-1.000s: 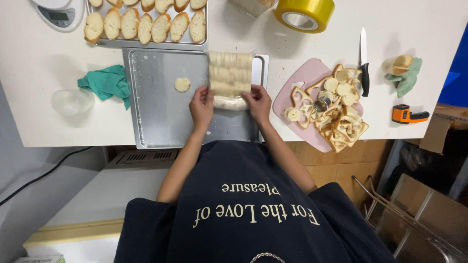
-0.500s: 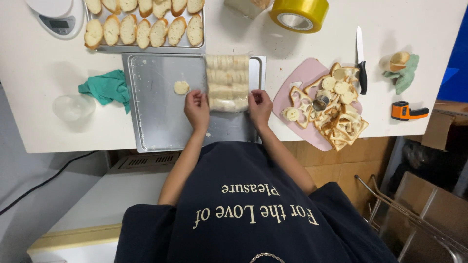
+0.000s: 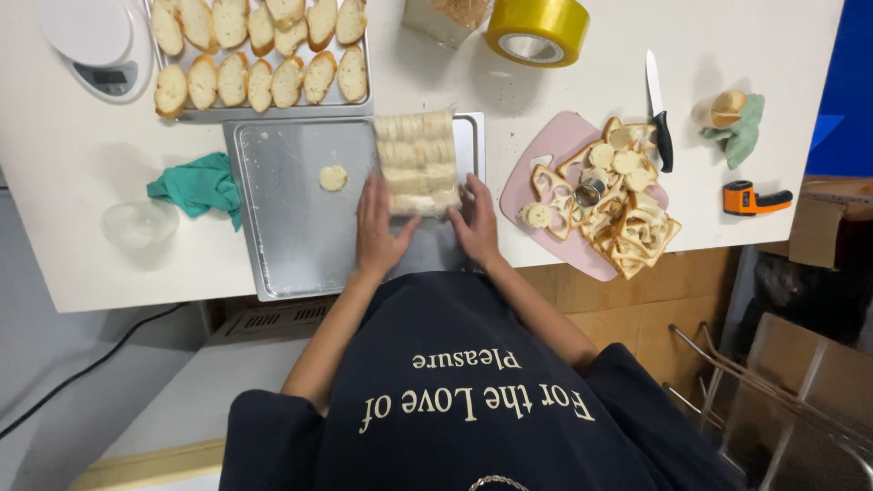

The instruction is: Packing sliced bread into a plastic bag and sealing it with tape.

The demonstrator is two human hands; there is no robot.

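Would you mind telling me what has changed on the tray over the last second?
Little has changed. The left hand and right hand were, and are, pressed against either side of the block of pale bread rounds on the metal tray, which sits much as before; any shift is too small to tell. The lone round, green cloth and pink board stayed put.

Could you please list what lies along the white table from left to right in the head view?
Clear bowl → green cloth → metal tray → left hand → right hand → pink cutting board → knife → orange thermometer.
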